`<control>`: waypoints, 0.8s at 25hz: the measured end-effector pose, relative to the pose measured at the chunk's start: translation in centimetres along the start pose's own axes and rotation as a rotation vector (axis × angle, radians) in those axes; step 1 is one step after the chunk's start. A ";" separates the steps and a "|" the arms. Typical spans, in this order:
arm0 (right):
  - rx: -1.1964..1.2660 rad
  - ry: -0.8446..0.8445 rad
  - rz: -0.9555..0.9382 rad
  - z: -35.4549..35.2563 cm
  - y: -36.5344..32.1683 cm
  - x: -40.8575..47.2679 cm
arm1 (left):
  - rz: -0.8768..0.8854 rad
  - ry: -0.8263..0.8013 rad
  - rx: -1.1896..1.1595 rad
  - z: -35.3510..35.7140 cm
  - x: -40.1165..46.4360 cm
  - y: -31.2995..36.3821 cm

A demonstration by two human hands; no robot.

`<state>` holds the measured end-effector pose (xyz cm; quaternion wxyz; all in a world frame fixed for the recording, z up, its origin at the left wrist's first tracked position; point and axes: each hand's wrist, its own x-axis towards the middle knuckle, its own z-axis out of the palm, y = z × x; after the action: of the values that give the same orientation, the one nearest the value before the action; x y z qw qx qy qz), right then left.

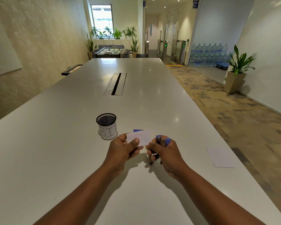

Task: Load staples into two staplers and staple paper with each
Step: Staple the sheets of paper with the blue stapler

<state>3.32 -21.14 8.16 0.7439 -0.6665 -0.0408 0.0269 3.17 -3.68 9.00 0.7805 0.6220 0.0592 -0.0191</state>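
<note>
1. Two bare forearms reach in from the bottom edge over the long white desk (58,143), and both hands meet just above its surface, near the person.
2. Left hand (120,150) holds a small white slip of paper (140,138): the thumb lies across the front of the slip and the fingers (133,152) curl behind it, so they pinch the paper along its left part. The slip is lifted clear of the desk and tilts a little.
3. Right hand (166,154) grips a small blue stapler (161,141); its fingers curl round the body, with the thumb pressed on the near side. The blue end of the stapler sticks up above the hand, and metal parts show below the fingers; I cannot tell whether it is hinged apart.
4. The right edge of the paper sits just beside the stapler, touching or nearly touching it; which one I cannot tell.
5. A small blue box (137,130) lies on the desk just behind the slip, mostly hidden by it.
6. A black mesh cup (106,125) wrapped in a white label with "BIN" hand-lettered on it stands upright on the desk, to the left of the box and beyond the left hand.
7. Another white sheet (220,157) lies flat near the right edge of the desk, well apart from the hands.
</note>
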 end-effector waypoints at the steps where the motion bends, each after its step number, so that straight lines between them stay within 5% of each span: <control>1: -0.008 -0.004 -0.002 0.0 -0.1 0.0 | 0.005 0.017 0.003 -0.1 0.1 0.0; 11: -0.199 -0.005 0.031 -0.5 -0.3 -0.4 | 0.008 0.067 -0.025 -0.2 0.3 1.0; 20: -0.064 -0.167 0.157 1.1 0.3 -1.1 | 0.012 0.054 -0.067 0.4 0.0 1.1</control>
<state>2.17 -20.11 7.96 0.7117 -0.6866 -0.0512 0.1393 3.32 -3.81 10.15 0.7993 0.5960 0.0769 0.0046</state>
